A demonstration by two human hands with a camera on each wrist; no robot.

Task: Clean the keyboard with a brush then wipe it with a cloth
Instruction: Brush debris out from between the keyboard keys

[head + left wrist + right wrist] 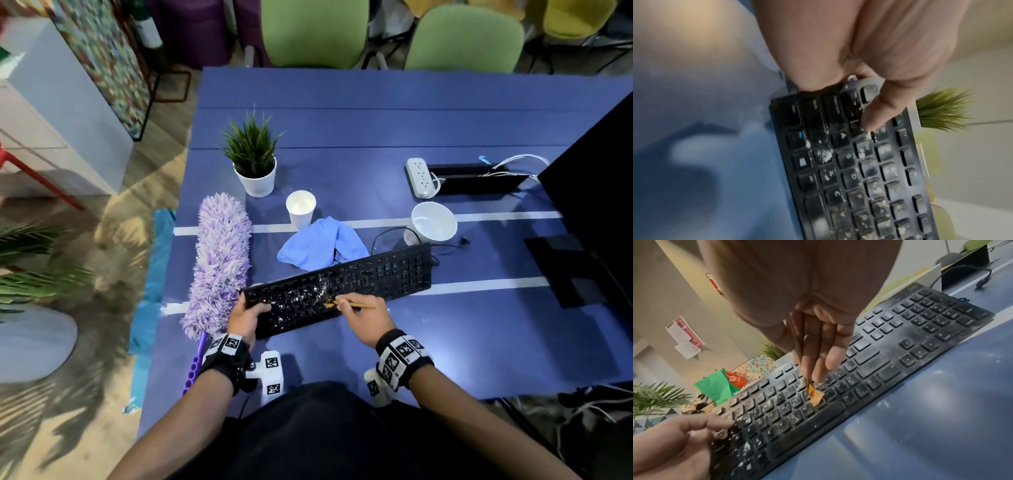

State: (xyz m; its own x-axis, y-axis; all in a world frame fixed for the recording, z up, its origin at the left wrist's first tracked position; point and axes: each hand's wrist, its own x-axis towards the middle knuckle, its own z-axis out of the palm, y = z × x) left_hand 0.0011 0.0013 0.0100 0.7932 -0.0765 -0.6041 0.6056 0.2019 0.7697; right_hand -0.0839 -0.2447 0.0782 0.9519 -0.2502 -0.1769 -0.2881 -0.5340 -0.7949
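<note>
The black, crumb-dusted keyboard (337,286) lies slantwise on the blue worktop (445,325), long axis running from near-left to far-right. The left hand (245,317) grips its near-left end; the right hand (364,317) pinches a thin wooden-handled brush (815,394), bristles on the middle keys. The crumpled blue cloth (320,243) waits just behind. Bristle detail is blurred.

The right hand (813,331) pinches a thin brush (815,394), its orange bristles pressed onto the middle keys of the black keyboard (890,356), which lies on the blue tabletop (931,426). White crumbs speckle the keys left of the bristles. At the lower left, the left hand (674,447) has its grip on the keyboard's end, thumb lying across the keys.
</note>
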